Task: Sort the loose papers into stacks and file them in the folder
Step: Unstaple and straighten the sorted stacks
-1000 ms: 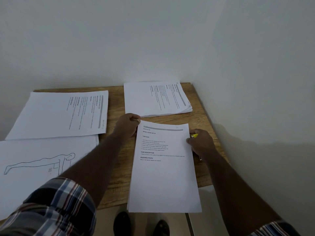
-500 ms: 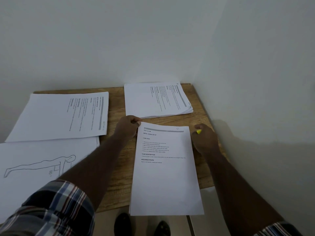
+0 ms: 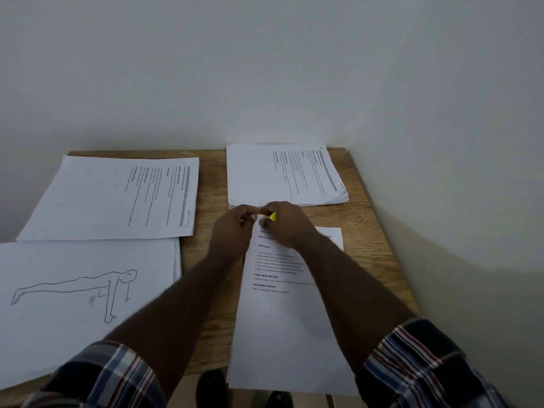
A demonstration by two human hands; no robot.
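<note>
Hands now met at 12 o'clock edge of near sheet (image 3: 294, 334): right hand (image 3: 287, 223), moved in from 3 o'clock, pinches small yellow object (image 3: 273, 216); left hand (image 3: 235, 228) curled, grip unclear. Sheet likely being marked or tabbed before filing.

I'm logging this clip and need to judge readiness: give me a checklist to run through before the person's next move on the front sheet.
1. Both hands at the sheet's top edge: ok. The left hand and right hand meet there.
2. Yellow item held: ok, at the right hand's fingers; what it is, cannot tell.
3. Front sheet fully supported: not ok, its near end overhangs the wooden table.
4. Stacks apart: ok. The far right stack, far left stack and figure drawing sheet lie separately.
5. Folder in view: not ok, none visible.
</note>
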